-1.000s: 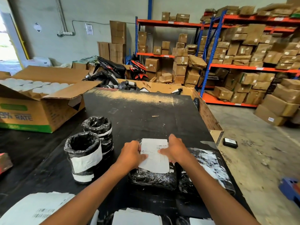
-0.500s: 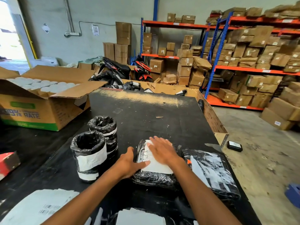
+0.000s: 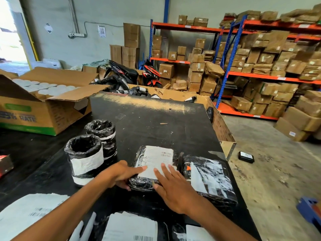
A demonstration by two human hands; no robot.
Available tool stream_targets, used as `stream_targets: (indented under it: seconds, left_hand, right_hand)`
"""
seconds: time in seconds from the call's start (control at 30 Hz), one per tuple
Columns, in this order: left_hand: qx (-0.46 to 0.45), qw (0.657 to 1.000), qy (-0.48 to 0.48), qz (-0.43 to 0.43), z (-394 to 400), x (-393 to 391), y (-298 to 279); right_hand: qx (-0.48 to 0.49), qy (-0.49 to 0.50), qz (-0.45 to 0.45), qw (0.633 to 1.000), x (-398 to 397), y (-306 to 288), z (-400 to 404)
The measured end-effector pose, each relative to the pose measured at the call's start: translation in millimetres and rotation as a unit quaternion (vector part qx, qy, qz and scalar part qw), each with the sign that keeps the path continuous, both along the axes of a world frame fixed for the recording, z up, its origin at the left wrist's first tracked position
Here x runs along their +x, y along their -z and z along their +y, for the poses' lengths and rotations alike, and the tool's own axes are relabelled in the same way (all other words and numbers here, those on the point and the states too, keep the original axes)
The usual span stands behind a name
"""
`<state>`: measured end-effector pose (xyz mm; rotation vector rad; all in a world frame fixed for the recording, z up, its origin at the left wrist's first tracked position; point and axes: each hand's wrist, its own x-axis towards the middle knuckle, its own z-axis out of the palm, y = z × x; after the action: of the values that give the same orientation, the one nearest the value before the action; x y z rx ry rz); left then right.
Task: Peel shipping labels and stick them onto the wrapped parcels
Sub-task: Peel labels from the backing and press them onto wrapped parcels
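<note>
A flat parcel wrapped in black film (image 3: 139, 184) lies on the black table (image 3: 147, 122) in front of me. A white shipping label (image 3: 156, 159) lies flat on its top. My left hand (image 3: 119, 174) grips the parcel's near left edge, with fingertips on the label. My right hand (image 3: 172, 186) rests flat and open on the label's near right part. A second labelled black parcel (image 3: 208, 180) lies touching it on the right. Two upright round black-wrapped parcels (image 3: 85, 157) (image 3: 102, 134) with white labels stand to the left.
Sheets of labels (image 3: 26, 213) and more labelled parcels (image 3: 130, 226) lie at the near edge. An open carton of white lids (image 3: 43, 108) sits at far left. A cardboard bin (image 3: 220, 126) borders the table's right side. Shelves of boxes (image 3: 260, 66) fill the back right.
The label went from being held above the parcel to lying flat on it. My right hand slid from the label's far part toward me. My left hand moved to the parcel's edge.
</note>
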<state>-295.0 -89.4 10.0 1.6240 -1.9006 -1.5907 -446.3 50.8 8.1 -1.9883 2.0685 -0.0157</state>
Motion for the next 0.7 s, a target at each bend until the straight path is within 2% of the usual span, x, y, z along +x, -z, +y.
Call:
stream_targets:
  seconds: [0.07,0.17,0.23,0.4,0.57,0.7]
  left_hand:
    - [0.040,0.999,-0.016,0.020,2.4,3.2,-0.3]
    - [0.101,0.992,-0.045,0.060,12.5,0.6,1.9]
    - [0.096,0.990,-0.067,0.074,19.2,-2.2,1.1]
    - [0.086,0.969,-0.129,0.191,33.8,-4.0,-11.1]
    - [0.097,0.952,-0.133,0.258,60.3,15.0,-28.8]
    - [0.063,0.953,-0.068,0.287,92.0,46.5,-51.9]
  right_hand:
    - [-0.004,-0.039,-0.031,0.999,-9.6,0.4,5.7]
    - [-0.030,-0.031,-0.187,0.981,-29.7,5.5,6.8]
    - [-0.043,-0.029,-0.259,0.964,-38.8,7.9,4.7]
    - [-0.089,-0.040,-0.288,0.953,-39.5,3.2,9.6]
    - [-0.221,0.090,-0.396,0.887,-22.6,-24.3,41.2]
    - [-0.182,0.197,-0.487,0.831,5.4,-47.0,62.3]
